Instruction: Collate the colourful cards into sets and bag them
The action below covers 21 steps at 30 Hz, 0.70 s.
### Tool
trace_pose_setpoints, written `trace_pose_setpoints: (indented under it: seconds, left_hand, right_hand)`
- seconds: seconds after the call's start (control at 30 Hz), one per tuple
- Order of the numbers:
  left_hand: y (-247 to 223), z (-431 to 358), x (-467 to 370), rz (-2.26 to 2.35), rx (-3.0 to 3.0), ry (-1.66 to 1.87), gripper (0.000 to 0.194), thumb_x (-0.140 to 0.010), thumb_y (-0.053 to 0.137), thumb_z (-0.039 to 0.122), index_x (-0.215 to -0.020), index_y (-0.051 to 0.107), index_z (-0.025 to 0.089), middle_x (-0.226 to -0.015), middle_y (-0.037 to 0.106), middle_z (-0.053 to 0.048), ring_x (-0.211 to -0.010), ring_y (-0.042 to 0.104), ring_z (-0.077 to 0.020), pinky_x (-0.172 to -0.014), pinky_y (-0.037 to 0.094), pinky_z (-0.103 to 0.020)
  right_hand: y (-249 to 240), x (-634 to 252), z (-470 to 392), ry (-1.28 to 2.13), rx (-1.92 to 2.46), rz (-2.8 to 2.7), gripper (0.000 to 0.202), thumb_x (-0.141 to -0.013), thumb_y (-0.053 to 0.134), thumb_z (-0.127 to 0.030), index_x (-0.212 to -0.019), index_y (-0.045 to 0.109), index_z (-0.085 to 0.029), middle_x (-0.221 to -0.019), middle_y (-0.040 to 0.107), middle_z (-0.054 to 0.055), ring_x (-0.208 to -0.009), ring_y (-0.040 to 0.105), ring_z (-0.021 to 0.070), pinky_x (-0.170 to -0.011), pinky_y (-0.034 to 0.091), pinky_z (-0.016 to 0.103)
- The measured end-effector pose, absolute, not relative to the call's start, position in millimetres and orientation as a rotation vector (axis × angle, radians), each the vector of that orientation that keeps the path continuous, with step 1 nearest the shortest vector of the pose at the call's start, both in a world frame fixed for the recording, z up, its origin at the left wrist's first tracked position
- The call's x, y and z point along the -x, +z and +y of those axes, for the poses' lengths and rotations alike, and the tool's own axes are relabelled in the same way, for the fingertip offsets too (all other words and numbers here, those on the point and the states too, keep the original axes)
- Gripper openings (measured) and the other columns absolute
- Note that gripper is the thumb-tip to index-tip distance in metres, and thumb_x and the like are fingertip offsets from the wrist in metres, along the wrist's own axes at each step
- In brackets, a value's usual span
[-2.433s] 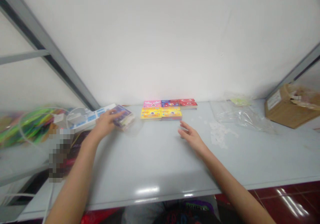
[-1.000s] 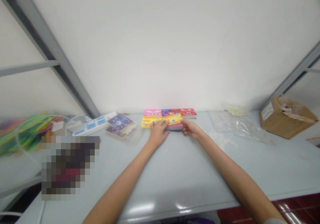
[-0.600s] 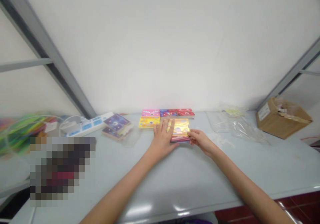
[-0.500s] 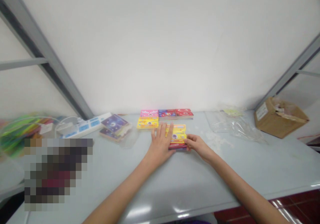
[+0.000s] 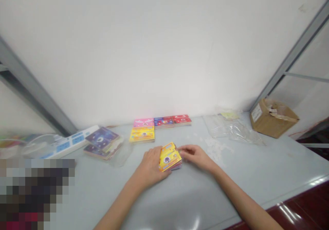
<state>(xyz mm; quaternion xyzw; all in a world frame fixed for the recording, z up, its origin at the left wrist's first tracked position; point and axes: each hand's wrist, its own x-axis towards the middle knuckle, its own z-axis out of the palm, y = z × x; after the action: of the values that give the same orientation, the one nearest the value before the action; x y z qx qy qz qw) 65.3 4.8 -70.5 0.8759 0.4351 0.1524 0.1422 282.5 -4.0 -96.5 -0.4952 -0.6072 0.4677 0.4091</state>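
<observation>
A stack of small printed cards (image 5: pixel 170 157), yellow on top with darker layers below, is tilted above the table in front of me. My left hand (image 5: pixel 152 166) wraps its left side, thumb along the near edge. At the right edge, the bent fingertips of my right hand (image 5: pixel 196 157) close on the stack's far corner; their exact grip is partly hidden. Behind, against the wall, lie a pink stack (image 5: pixel 143 122), a yellow stack (image 5: pixel 142 134), a blue-and-red stack (image 5: pixel 163 122) and a red stack (image 5: pixel 181 120).
Dark blue cards (image 5: pixel 101 139) lie at the left beside a clear plastic bag (image 5: pixel 123 154) and a white power strip (image 5: pixel 66 144). On the right are clear plastic bags (image 5: pixel 241 132) and an opened cardboard box (image 5: pixel 272 120). The table's front edge (image 5: pixel 303 185) runs along the lower right.
The yellow-topped cards, laid on the table in two rows before, are now one tilted stack nearer me. My left hand moved from flat on top to its left side. The view turned slightly right.
</observation>
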Motion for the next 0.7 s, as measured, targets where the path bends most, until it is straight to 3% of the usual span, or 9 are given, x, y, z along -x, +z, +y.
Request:
trace_pose_setpoints:
  seconds: [0.1,0.2,0.4,0.57,0.7]
  left_hand:
    - [-69,2,-69,1.256,-2.529,0.445,0.059,-0.061,0.064,0.039,-0.111,0.044,0.015,-0.109,0.054,-0.012,-0.098,0.050,-0.0279,-0.084,0.038,-0.039]
    - [-68,-1,-70,1.234,-2.527,0.437,0.067,-0.061,0.064,0.040,-0.118,0.040,0.014,-0.112,0.053,-0.013,-0.100,0.049,-0.0276,-0.087,0.037,-0.039]
    - [-73,-3,-68,1.186,-2.513,0.404,0.075,-0.063,0.064,0.042,-0.126,0.035,0.015,-0.120,0.048,-0.013,-0.104,0.045,-0.0279,-0.092,0.034,-0.041]
    - [-79,-2,-66,1.183,-2.483,0.416,0.081,-0.062,0.065,0.045,-0.130,0.032,0.017,-0.120,0.048,-0.012,-0.107,0.044,-0.0282,-0.093,0.033,-0.041]
    - [-83,-1,-68,1.165,-2.486,0.444,0.081,-0.064,0.063,0.045,-0.132,0.029,0.017,-0.126,0.044,-0.012,-0.112,0.041,-0.0282,-0.095,0.031,-0.040]
  right_hand:
    - [-97,-317,7,0.632,1.400,-1.365,0.029,-0.075,0.054,-0.039,-0.096,0.063,-0.021,-0.088,0.063,0.005,-0.076,0.054,0.0155,-0.072,0.043,0.029]
    - [-100,-354,13,0.378,1.525,-1.081,0.040,-0.070,0.058,-0.041,-0.104,0.058,-0.020,-0.086,0.061,0.005,-0.071,0.056,0.0145,-0.065,0.047,0.028]
    - [-109,-385,13,0.714,1.436,-0.595,0.074,-0.064,0.062,-0.031,-0.130,0.029,-0.031,-0.088,0.059,0.001,-0.055,0.062,0.0124,-0.041,0.045,0.020]
    - [-115,-389,16,0.780,1.514,-0.517,0.067,-0.063,0.063,-0.024,-0.125,0.039,-0.034,-0.103,0.055,0.002,-0.051,0.059,0.0077,-0.034,0.041,0.017]
    - [-118,-395,18,0.740,1.497,-0.459,0.051,-0.064,0.060,-0.020,-0.113,0.051,-0.030,-0.099,0.055,0.001,-0.052,0.056,0.0056,-0.036,0.042,0.015]
